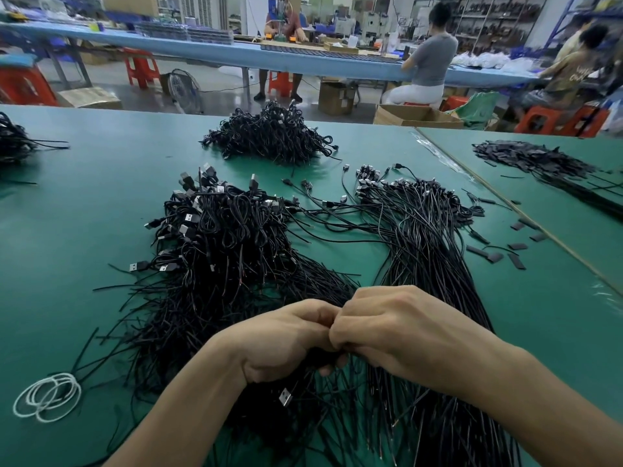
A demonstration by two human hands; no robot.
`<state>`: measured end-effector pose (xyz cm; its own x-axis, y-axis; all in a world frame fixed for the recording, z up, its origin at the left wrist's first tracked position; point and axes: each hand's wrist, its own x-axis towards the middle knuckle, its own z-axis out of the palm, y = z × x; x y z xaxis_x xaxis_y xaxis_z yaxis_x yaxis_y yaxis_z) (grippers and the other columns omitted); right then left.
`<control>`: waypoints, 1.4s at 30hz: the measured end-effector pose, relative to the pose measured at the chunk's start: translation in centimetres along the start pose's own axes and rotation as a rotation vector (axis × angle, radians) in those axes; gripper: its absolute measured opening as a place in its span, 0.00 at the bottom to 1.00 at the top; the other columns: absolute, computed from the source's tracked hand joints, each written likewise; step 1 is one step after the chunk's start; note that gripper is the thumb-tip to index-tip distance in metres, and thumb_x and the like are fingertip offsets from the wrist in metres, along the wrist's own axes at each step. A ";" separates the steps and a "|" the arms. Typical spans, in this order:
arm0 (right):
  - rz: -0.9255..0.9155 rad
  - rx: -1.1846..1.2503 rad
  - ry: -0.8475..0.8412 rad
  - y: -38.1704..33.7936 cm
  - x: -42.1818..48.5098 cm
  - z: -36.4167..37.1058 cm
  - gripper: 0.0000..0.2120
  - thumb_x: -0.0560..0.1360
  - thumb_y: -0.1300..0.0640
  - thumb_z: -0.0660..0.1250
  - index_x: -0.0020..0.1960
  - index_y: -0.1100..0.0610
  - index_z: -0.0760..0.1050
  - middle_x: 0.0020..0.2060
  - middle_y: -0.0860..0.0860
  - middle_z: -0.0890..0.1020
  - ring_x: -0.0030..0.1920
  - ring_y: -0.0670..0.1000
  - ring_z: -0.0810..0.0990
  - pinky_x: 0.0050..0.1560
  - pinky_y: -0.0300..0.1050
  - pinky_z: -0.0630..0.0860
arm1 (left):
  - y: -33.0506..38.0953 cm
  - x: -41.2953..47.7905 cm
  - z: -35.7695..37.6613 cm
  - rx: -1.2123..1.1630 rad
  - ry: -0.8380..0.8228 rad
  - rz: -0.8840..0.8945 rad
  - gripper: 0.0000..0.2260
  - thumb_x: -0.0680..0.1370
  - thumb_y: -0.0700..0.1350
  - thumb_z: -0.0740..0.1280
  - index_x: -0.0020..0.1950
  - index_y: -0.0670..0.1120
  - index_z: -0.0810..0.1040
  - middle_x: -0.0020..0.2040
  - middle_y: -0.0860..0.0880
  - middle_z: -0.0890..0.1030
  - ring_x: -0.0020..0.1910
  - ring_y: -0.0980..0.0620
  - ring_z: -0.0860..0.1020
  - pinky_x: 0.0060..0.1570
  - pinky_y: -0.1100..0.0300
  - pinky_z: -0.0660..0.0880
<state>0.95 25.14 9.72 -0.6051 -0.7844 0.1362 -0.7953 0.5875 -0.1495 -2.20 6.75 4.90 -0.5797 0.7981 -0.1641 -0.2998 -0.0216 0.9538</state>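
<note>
Green worktop holds black cables. At six o'clock, left hand and right hand grip some, fingers curled tight.

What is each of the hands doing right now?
Left hand: curled, gripping the black cables.
Right hand: curled, gripping the same cables.

Legible text: none you can read anywhere in the frame.
Shirt of a seated person, upper right: you see pale print on the back, but it is blurred and the letters cannot be made out.
Cardboard box on the floor, upper centre: you see a pale label, too small to read.
</note>
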 end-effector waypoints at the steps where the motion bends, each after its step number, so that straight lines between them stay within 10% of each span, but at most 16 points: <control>1: -0.011 -0.008 -0.009 -0.1 0.0 0.0 0.05 0.77 0.64 0.68 0.46 0.55 0.80 0.41 0.46 0.82 0.41 0.49 0.77 0.40 0.47 0.78 | 0.0 0.0 0.0 -0.001 -0.013 -0.005 0.13 0.73 0.32 0.60 0.40 0.46 0.81 0.34 0.52 0.80 0.33 0.58 0.77 0.34 0.67 0.73; 13: 0.057 0.026 0.104 0.1 -0.4 0.8 0.10 0.72 0.70 0.68 0.46 0.56 0.77 0.41 0.46 0.78 0.42 0.45 0.71 0.46 0.41 0.73 | -0.4 0.6 -0.6 -0.069 -0.031 0.043 0.15 0.76 0.33 0.61 0.43 0.48 0.84 0.36 0.49 0.78 0.34 0.56 0.75 0.35 0.67 0.73; 22: 0.292 -0.004 0.512 0.1 0.3 1.7 0.09 0.73 0.66 0.65 0.44 0.54 0.69 0.39 0.44 0.74 0.41 0.46 0.71 0.45 0.35 0.68 | -0.6 1.1 0.5 -0.083 0.172 0.167 0.08 0.83 0.44 0.62 0.50 0.44 0.79 0.36 0.50 0.79 0.31 0.56 0.75 0.28 0.66 0.71; 29: 0.649 0.705 0.987 -2.4 2.3 3.9 0.14 0.77 0.66 0.68 0.41 0.52 0.68 0.39 0.49 0.80 0.36 0.48 0.79 0.38 0.46 0.79 | -0.8 2.3 2.7 -0.277 0.487 0.419 0.12 0.77 0.47 0.59 0.53 0.45 0.81 0.49 0.44 0.83 0.48 0.47 0.77 0.50 0.51 0.70; 35: 0.672 1.471 0.950 -2.9 3.3 3.7 0.16 0.76 0.72 0.66 0.39 0.55 0.66 0.33 0.46 0.79 0.37 0.42 0.79 0.41 0.34 0.77 | 0.1 1.5 2.4 -0.388 0.502 0.572 0.19 0.74 0.63 0.62 0.36 0.49 0.79 0.46 0.51 0.81 0.48 0.54 0.81 0.53 0.59 0.77; 40: 0.612 1.534 0.909 -2.2 2.5 2.8 0.14 0.70 0.64 0.72 0.39 0.55 0.66 0.37 0.55 0.78 0.39 0.50 0.76 0.41 0.39 0.77 | -0.1 1.2 1.5 0.091 0.649 0.600 0.07 0.69 0.57 0.72 0.38 0.57 0.78 0.60 0.59 0.77 0.64 0.59 0.74 0.61 0.59 0.70; 42: 0.634 1.380 0.915 -1.5 2.0 2.3 0.15 0.72 0.68 0.71 0.39 0.55 0.66 0.38 0.54 0.79 0.41 0.49 0.77 0.45 0.38 0.79 | -0.3 0.9 1.0 0.312 0.758 0.533 0.16 0.65 0.60 0.75 0.49 0.64 0.76 0.59 0.61 0.72 0.60 0.62 0.72 0.59 0.65 0.70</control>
<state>1.07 22.22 7.99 -0.9872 0.1100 0.1153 -0.1381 -0.2297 -0.9634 -1.92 8.08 4.66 -0.9470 0.1292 0.2941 0.2940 -0.0199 0.9556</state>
